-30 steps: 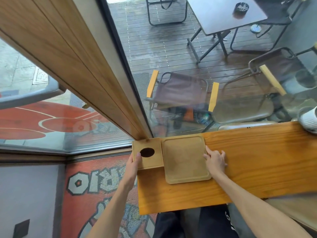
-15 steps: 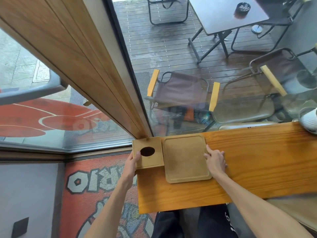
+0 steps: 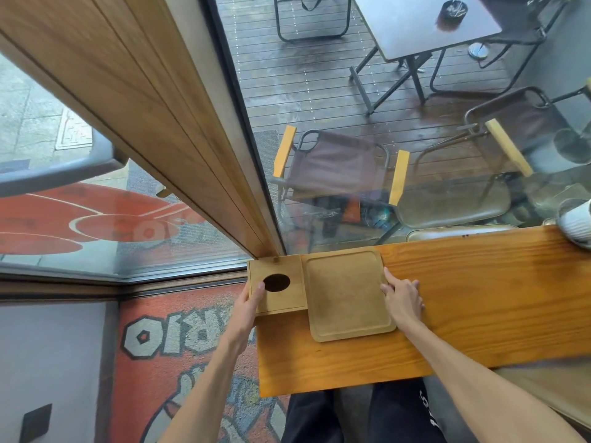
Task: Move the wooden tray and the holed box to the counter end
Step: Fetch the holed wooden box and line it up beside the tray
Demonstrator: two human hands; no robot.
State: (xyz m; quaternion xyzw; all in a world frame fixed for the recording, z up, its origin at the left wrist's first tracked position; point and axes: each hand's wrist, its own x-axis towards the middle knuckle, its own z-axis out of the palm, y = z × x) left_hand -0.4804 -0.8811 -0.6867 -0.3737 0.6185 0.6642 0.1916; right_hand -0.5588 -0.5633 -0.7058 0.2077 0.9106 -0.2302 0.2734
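A square wooden box with an oval hole [image 3: 277, 284] sits at the far left end of the orange wooden counter [image 3: 479, 302], against the window frame. Right beside it, touching, lies the flat wooden tray [image 3: 347, 294] with a raised rim. My left hand [image 3: 249, 306] grips the box's left side, thumb on top near the hole. My right hand [image 3: 401, 297] rests on the tray's right rim, fingers spread, pressing against it.
A wooden window post [image 3: 179, 123] meets the counter corner behind the box. A white ribbed cup [image 3: 577, 223] stands at the counter's far right. Glass runs along the back edge; chairs and a table stand outside. My legs are below the counter.
My left hand has slid up the box's side, thumb now on top by the hole. Box, tray and right hand have barely moved.
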